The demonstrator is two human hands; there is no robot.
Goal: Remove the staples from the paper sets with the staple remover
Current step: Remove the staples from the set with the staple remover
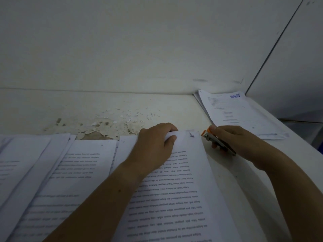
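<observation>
At the left, loose printed sheets (26, 172) lay fanned across the near part of the bench (174, 105), and just right of them lay another paper set (78, 172); whether any of these carried a staple could not be made out. On the far side of them, small bent bits (150, 116) lay scattered on the bench beside a patch of flaking surface. They looked like staples already pulled, so some of the work was probably done.

The left hand (153, 147) gripped the far edge of the current paper set (174, 189), fingers curled over the edge and thumb pressed on top. Near that set's far right corner sat a small dark mark (191, 135), likely a staple not yet drawn. Just right of the corner, the right hand (234, 142) had its fingers clamped round the staple remover (215, 139), with the orange tip close to the corner but apart from the mark.

At the far right lay another stack of papers (236, 112); whether it was finished or waiting was unclear.
</observation>
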